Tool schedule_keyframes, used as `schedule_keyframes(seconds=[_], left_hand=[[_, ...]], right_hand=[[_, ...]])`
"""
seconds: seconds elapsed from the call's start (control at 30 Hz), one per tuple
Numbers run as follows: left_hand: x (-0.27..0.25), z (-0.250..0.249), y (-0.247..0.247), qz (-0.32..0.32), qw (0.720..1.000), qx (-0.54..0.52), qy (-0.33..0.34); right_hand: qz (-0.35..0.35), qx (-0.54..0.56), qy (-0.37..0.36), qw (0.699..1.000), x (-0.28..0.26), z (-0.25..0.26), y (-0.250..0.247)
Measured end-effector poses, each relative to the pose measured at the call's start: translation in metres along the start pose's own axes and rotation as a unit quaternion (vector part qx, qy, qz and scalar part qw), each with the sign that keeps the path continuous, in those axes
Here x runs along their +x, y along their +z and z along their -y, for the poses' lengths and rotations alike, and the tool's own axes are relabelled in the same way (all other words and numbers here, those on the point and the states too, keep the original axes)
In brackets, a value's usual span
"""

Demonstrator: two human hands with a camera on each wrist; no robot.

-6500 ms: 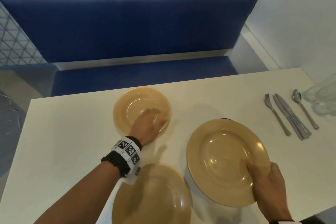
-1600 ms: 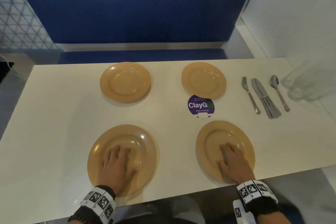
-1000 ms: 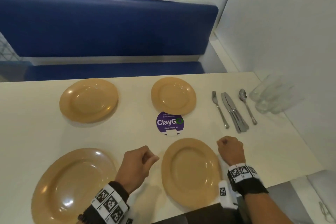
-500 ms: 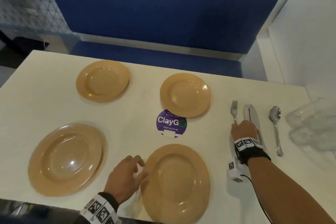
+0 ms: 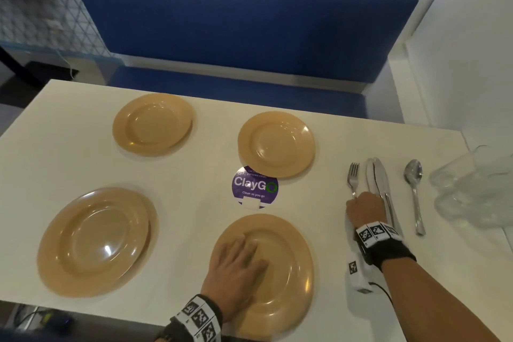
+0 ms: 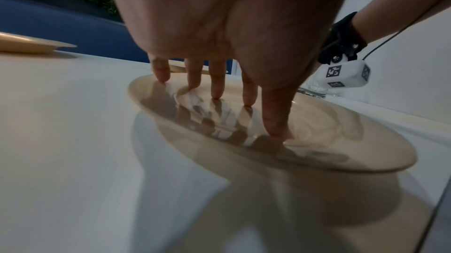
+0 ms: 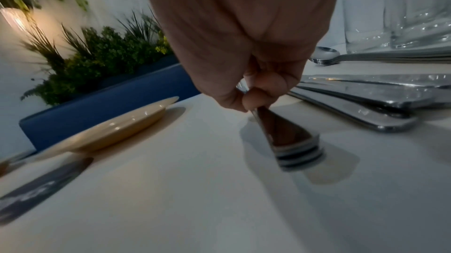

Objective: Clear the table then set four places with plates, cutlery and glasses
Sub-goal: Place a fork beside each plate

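Several tan plates lie on the white table (image 5: 194, 203). My left hand (image 5: 238, 264) rests flat with straight fingers (image 6: 217, 87) on the near right plate (image 5: 291, 272) (image 6: 317, 141). The near left plate (image 5: 94, 241) and the two far plates (image 5: 152, 125) (image 5: 277, 144) lie untouched. My right hand (image 5: 363, 205) (image 7: 253, 95) pinches the handles of the stacked forks (image 5: 353, 175) (image 7: 292, 141). Right of it lie stacked knives (image 5: 377, 178) (image 7: 366, 98) and spoons (image 5: 413, 183) (image 7: 327, 58). Clear glasses (image 5: 477, 186) (image 7: 395, 10) stand at the far right.
A round purple ClayGo sticker (image 5: 254, 187) is stuck to the table between the right-hand plates. A blue padded bench (image 5: 236, 36) runs behind the table. A white wall (image 5: 472, 64) closes the right side, just past the glasses.
My left hand moved from the table beside the near right plate onto the plate. My right hand stayed at the fork handles and closed on them.
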State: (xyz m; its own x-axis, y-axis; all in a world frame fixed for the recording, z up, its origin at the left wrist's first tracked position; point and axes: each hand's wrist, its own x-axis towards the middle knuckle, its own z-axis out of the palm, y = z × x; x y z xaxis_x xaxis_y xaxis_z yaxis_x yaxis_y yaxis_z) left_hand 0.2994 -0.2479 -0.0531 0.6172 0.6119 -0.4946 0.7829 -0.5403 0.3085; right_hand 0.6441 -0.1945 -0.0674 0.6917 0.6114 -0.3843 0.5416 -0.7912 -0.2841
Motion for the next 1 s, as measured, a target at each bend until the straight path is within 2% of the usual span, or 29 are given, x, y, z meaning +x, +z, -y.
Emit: schedule_keyframes(seconds=[0.13,0.2,0.27,0.3,0.37,0.47,0.5,0.53,0.57,0.63,0.8,0.87,1.0], left_hand=[[0.000,0.001,0.003,-0.025,0.999,0.023,0.011],[-0.002,0.003,0.004,-0.091,0.996,0.009,0.021],[-0.004,0.002,-0.007,-0.160,0.986,-0.053,0.014],[-0.005,0.000,-0.016,-0.185,0.974,-0.130,0.016],[-0.004,-0.010,-0.044,-0.202,0.923,-0.327,0.014],[-0.002,-0.019,-0.075,-0.127,0.798,-0.589,-0.012],[-0.003,-0.017,-0.080,-0.100,0.760,-0.641,-0.032],[-0.006,-0.011,-0.083,-0.084,0.738,-0.668,-0.051],[-0.009,-0.005,-0.084,-0.078,0.729,-0.677,-0.065],[-0.014,0.010,-0.083,-0.075,0.726,-0.679,-0.072],[-0.024,0.022,-0.085,-0.096,0.768,-0.631,-0.051],[-0.028,0.029,-0.087,-0.109,0.777,-0.617,-0.053],[-0.040,0.071,-0.087,-0.182,0.788,-0.579,-0.101]], right_hand=[[-0.035,0.017,-0.063,0.997,-0.032,-0.006,-0.009],[-0.035,0.051,-0.108,0.992,-0.068,0.001,-0.021],[-0.025,0.102,-0.151,0.983,-0.109,0.011,-0.030],[-0.009,0.120,-0.173,0.978,-0.130,0.019,-0.033],[0.025,0.143,-0.213,0.966,-0.166,0.037,-0.029],[0.053,0.179,-0.264,0.946,-0.204,0.062,-0.013],[0.061,0.188,-0.270,0.942,-0.212,0.068,-0.007],[0.065,0.193,-0.272,0.940,-0.219,0.073,-0.002],[0.069,0.196,-0.272,0.939,-0.223,0.078,0.003],[0.086,0.213,-0.265,0.936,-0.230,0.082,0.008],[0.129,0.265,-0.224,0.929,-0.243,0.087,0.011],[0.117,0.275,-0.212,0.931,-0.244,0.084,0.009],[0.056,0.225,-0.202,0.952,-0.237,0.063,0.000]])
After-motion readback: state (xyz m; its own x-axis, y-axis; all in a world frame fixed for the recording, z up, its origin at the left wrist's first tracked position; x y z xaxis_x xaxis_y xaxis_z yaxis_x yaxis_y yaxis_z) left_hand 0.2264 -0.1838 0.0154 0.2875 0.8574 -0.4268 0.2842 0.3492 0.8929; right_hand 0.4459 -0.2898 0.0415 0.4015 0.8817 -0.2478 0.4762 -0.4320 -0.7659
